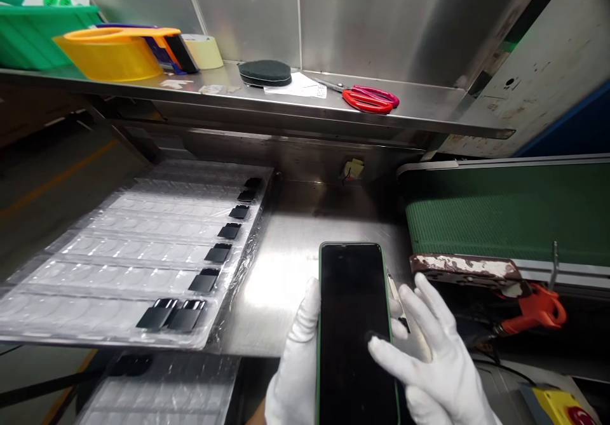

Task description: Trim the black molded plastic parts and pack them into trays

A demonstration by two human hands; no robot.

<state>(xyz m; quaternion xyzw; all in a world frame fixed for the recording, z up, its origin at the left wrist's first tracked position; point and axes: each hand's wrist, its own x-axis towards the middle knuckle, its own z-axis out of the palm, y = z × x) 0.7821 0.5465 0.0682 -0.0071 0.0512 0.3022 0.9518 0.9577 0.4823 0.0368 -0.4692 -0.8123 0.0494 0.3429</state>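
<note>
My left hand, in a white glove, is wrapped round a smartphone with a dark screen and a green edge. Its thumb lies along the phone's left side, and fingertips show past the right side. My right hand, also gloved in white, has its fingers apart. The index fingertip is at the phone's screen, touching it or just above. Behind the right hand, a thin pale object is mostly hidden, so its kind cannot be made out.
A clear plastic tray with several black parts along its right side lies left. Red-handled scissors, a dark round pad and yellow tape sit on the shelf. A green conveyor belt runs right.
</note>
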